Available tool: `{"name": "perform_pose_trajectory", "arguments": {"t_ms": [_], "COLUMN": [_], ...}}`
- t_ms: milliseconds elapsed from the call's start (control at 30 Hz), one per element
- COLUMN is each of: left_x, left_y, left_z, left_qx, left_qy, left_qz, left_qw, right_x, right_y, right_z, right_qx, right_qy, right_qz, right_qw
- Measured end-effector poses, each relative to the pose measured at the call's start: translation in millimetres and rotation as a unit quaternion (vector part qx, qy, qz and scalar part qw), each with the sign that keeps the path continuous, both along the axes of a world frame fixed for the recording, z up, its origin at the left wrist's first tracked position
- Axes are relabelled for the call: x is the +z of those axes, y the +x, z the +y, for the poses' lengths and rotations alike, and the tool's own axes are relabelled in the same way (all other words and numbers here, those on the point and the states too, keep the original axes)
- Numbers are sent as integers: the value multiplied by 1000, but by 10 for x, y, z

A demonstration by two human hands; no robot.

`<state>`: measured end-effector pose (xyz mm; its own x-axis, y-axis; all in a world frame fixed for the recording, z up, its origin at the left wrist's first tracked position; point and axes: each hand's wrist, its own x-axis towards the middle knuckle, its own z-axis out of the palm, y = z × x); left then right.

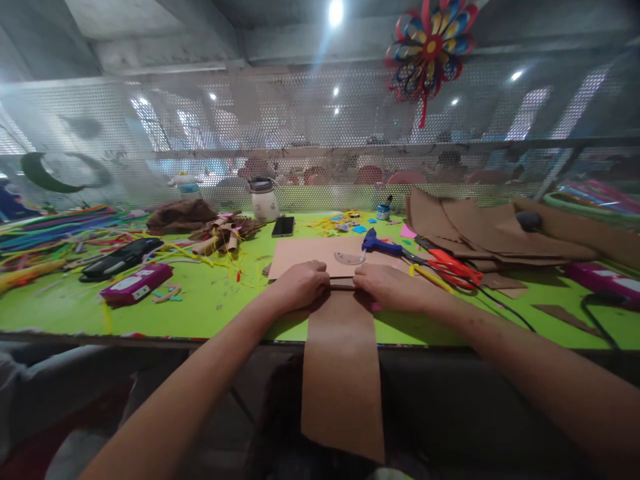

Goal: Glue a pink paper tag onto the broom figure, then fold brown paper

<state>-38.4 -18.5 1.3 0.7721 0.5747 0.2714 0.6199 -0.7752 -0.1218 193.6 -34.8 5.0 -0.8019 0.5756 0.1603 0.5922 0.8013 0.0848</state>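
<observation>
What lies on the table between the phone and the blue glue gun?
In the head view, between the phone and the glue gun lie yellow and blue scraps on the green table.

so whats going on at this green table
A person presses both hands down on a brown cardboard strip at the table's near edge; the left hand and right hand sit side by side across it. The strip hangs off the green table. A blue glue gun and orange scissors lie just beyond.
</observation>
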Motion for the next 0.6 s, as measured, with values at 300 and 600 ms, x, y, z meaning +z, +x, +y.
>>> {"name": "perform_pose_trajectory", "arguments": {"t_ms": [300,600], "left_x": [53,292], "left_y": [36,119], "left_z": [-86,51], "left_qx": [5,65], "left_qy": [-3,-171], "left_qz": [-2,-117], "left_qw": [1000,976], "right_x": [-150,-204], "right_y": [-25,-21], "right_z": [-39,-52], "right_qx": [-15,4], "right_qy": [74,114], "right_qz": [3,66], "right_qw": [997,991]}}
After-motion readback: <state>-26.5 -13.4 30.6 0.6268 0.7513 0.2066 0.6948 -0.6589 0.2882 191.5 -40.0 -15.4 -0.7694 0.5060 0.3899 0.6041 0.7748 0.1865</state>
